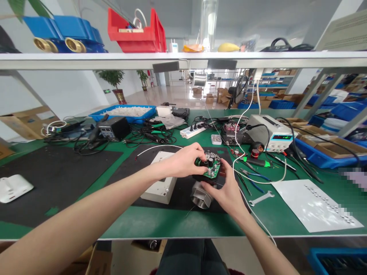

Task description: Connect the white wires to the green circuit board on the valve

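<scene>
A green circuit board with several black and silver components sits in a black housing on top of a hexagonal steel pipe fitting. The fitting's round opening faces me, and it rests on the black mat. My left hand reaches in from the left, thumb and fingers pinched at the board's left edge over a dark part. On the right side, my right hand is wrapped round the housing, its thumb at the front. A white plastic box lies just left of the fitting, partly behind my left forearm.
An open-end wrench, blue-handled pliers and a white sheet with rows of small metal parts lie right. Behind are a power strip, a power supply and a blue tray. A white cable crosses beside my right forearm.
</scene>
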A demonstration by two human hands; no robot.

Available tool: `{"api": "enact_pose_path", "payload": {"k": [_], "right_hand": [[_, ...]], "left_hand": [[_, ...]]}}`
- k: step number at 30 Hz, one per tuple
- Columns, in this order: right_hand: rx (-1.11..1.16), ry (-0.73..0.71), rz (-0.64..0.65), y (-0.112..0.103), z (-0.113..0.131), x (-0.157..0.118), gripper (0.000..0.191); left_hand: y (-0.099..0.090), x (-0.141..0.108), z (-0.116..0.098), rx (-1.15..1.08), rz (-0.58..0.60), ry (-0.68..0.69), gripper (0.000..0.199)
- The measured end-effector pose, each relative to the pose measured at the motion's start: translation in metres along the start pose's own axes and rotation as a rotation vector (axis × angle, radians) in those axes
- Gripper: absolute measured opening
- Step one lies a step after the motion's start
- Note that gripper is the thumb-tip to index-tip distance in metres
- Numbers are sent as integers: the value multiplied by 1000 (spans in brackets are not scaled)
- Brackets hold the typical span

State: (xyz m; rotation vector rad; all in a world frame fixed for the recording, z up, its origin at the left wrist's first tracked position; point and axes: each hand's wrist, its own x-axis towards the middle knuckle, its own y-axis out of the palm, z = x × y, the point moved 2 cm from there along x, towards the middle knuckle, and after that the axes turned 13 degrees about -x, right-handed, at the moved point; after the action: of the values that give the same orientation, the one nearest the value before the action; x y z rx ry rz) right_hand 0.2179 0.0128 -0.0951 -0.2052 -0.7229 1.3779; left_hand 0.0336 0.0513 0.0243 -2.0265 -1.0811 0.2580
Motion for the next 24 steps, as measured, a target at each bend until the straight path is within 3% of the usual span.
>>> {"api": "enact_pose_path", "payload": {"k": [5, 24], "right_hand": [[96, -18, -22, 0, -6, -2, 93], [229, -69, 59, -1, -14, 6, 93]], "left_hand": [[4, -3, -2, -31, -17, 34, 15], [10, -4, 4, -11, -87, 68, 17]]}}
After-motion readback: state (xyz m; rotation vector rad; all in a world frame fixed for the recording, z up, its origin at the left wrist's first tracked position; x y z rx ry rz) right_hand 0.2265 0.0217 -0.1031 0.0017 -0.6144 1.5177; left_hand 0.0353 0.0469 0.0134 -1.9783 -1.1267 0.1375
